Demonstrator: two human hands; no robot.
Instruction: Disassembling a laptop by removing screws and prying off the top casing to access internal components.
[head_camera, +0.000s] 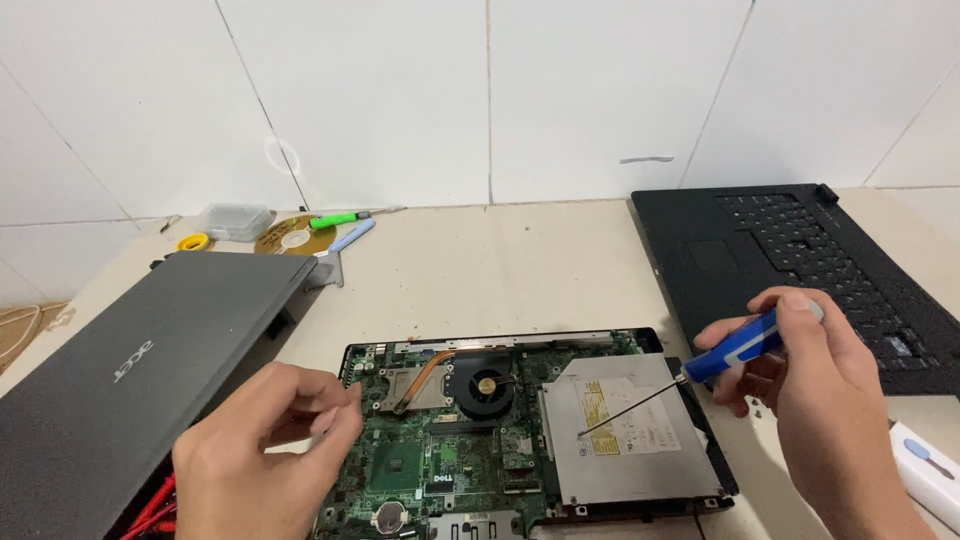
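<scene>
An opened laptop base (650, 338) lies in front of me, showing its green motherboard (430, 460), a black fan (485, 385) with a copper heat pipe, and a silver optical drive (630, 430). My right hand (820, 390) grips a blue-handled screwdriver (740, 345); its thin shaft slants down left, with the tip over the drive's left part. My left hand (270, 450) hovers above the board's left edge with fingers curled and pinched together; whether it holds something small is unclear.
A closed grey laptop (130, 370) lies at the left, with red wires beneath its near corner. A black keyboard-and-palmrest cover (800, 270) lies at the right. Against the tiled wall are a disc (293, 236), a clear box, a green lighter and yellow tape. A white device (930, 470) is at the far right.
</scene>
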